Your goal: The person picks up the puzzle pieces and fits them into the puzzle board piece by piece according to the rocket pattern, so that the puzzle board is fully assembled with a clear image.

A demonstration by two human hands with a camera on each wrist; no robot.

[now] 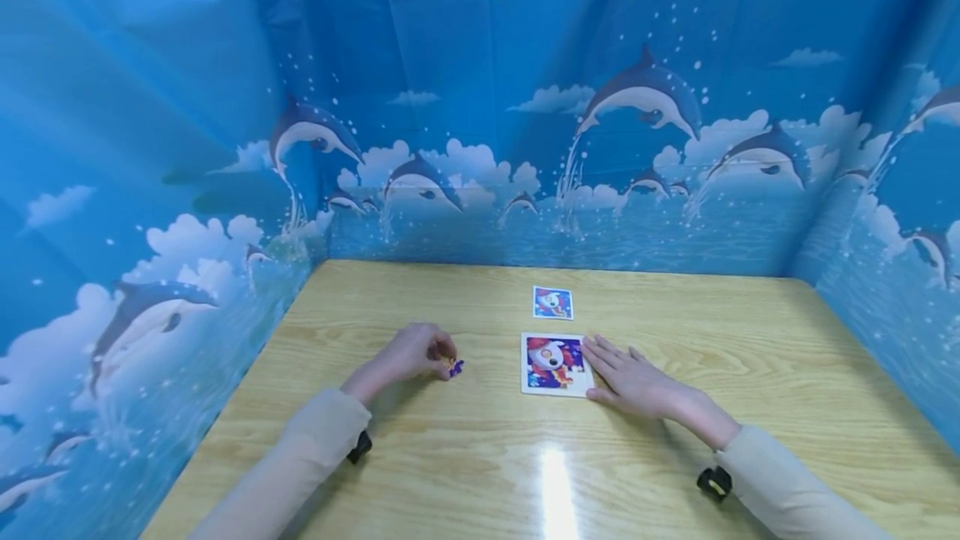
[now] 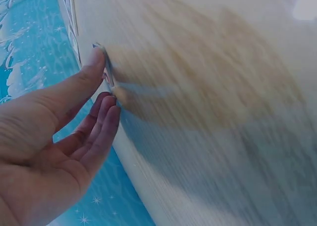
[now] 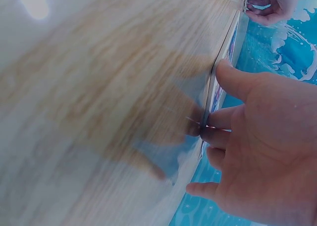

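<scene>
A white-framed jigsaw puzzle [image 1: 549,355] lies on the table, showing a white cartoon character on purple and red, with a pale gap at its lower right. My right hand [image 1: 633,380] rests along its right edge, fingers extended, thumb near the lower corner. To the left of the puzzle, my left hand [image 1: 420,352] pinches a small purple and orange puzzle piece [image 1: 456,367] between thumb and fingers, low over the wood. In the left wrist view that piece [image 2: 108,70] appears edge-on at the fingertips.
Behind the puzzle lies a small picture card [image 1: 552,303] with a similar design. The wood-grain table [image 1: 465,457] is bordered at the back and sides by a blue dolphin-print curtain [image 1: 480,107]. Each wrist wears a black device [image 1: 715,483].
</scene>
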